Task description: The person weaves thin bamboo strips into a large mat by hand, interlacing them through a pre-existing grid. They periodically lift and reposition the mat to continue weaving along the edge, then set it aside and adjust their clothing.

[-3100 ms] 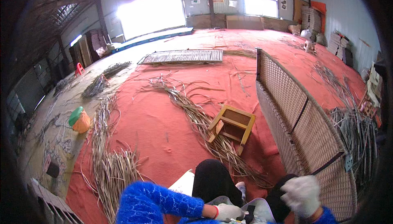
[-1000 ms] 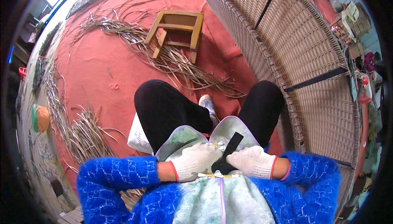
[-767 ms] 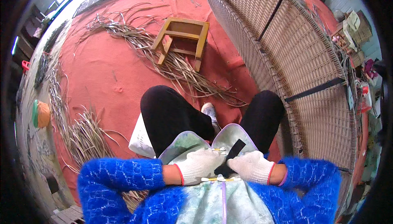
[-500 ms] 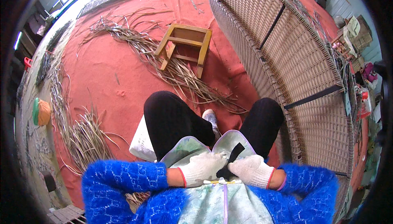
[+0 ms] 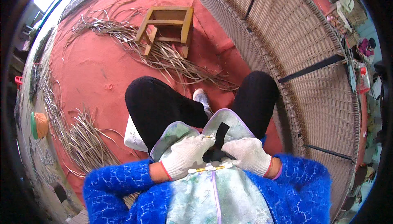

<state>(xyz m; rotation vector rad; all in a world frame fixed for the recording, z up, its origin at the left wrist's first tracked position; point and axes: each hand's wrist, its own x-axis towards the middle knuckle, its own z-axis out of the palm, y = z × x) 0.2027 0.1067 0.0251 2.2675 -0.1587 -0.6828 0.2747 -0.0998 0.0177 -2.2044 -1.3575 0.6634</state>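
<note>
Head view looks straight down at a seated person in a fuzzy blue sweater and a pale floral apron. Both hands wear white knit gloves and meet at the lap. The left hand is curled, its fingers closed against a black strap that runs up over the apron's front. The right hand is curled too, pinching the strap's lower end just beside the left hand; the 2 gloves nearly touch. Black-trousered knees spread to either side, with 1 shoe between them. Farther off on the red floor covering a small wooden stool lies tipped over a scatter of long rattan strips. A large woven wicker panel curves along the right.
</note>
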